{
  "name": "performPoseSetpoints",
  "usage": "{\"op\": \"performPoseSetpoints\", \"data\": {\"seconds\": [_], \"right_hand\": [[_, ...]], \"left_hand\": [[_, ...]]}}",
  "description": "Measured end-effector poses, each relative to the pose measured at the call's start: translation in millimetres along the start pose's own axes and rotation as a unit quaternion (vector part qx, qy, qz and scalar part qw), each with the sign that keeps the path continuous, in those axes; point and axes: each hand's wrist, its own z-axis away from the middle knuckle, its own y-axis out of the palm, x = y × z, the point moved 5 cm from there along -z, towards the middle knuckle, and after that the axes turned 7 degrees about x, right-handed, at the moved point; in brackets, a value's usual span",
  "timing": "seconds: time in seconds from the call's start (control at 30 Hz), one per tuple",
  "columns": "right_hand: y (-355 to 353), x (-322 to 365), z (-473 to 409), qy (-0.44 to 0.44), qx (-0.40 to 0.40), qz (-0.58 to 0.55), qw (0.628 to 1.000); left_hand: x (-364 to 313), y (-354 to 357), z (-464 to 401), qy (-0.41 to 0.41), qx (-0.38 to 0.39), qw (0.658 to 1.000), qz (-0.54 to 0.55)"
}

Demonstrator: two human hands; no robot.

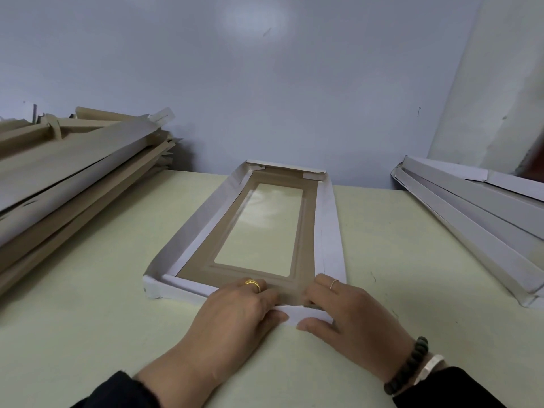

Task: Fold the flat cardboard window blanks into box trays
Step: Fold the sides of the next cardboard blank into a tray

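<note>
Your tray (326,231) lies in the middle of the pale green table (97,290), long way out from you, its far end close to the blue-grey wall (265,83). Its white side walls are folded up along both long edges and at the far end, and the brown inside faces up around a clear window (265,228) through which the table shows.

Both your hands are on the tray's near end. Your left hand (241,307) has its fingers curled over the near wall onto the brown floor, with the thumb against the outside of the white flap (294,315), so it pinches that flap. Your right hand (350,307) does the same just beside it, fingers bent over the edge, thumb flat on the flap's outer face. The two hands nearly meet, fingertips close together over the brown strip.

To the left of the tray, well apart from it, a ragged pile of brown sheets (73,172) lies at a slant. To the right of the tray, also well apart, a stack of white folded trays (477,219) rests on the table near the corner of the wall.
</note>
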Motion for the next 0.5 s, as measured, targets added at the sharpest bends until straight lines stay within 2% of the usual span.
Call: {"op": "performPoseSetpoints", "data": {"seconds": [0.1, 0.2, 0.4, 0.5], "right_hand": [[3.5, -0.3, 0.1, -0.005, 0.010, 0.039, 0.999], [1.7, -8.2, 1.1, 0.014, -0.019, 0.067, 0.997], [-8.3, -37.0, 9.3, 0.096, -0.048, 0.094, 0.990], [-11.8, -45.1, 10.4, 0.121, -0.047, 0.115, 0.985]], "left_hand": [[3.8, 0.2, 0.0, 0.012, -0.007, 0.999, 0.037], [9.2, -3.1, 0.7, 0.035, -0.026, 0.999, -0.013], [65.1, -4.6, 8.7, -0.054, -0.019, 0.998, -0.005], [72.3, -5.7, 6.6, -0.055, 0.011, 0.998, 0.024]]}}
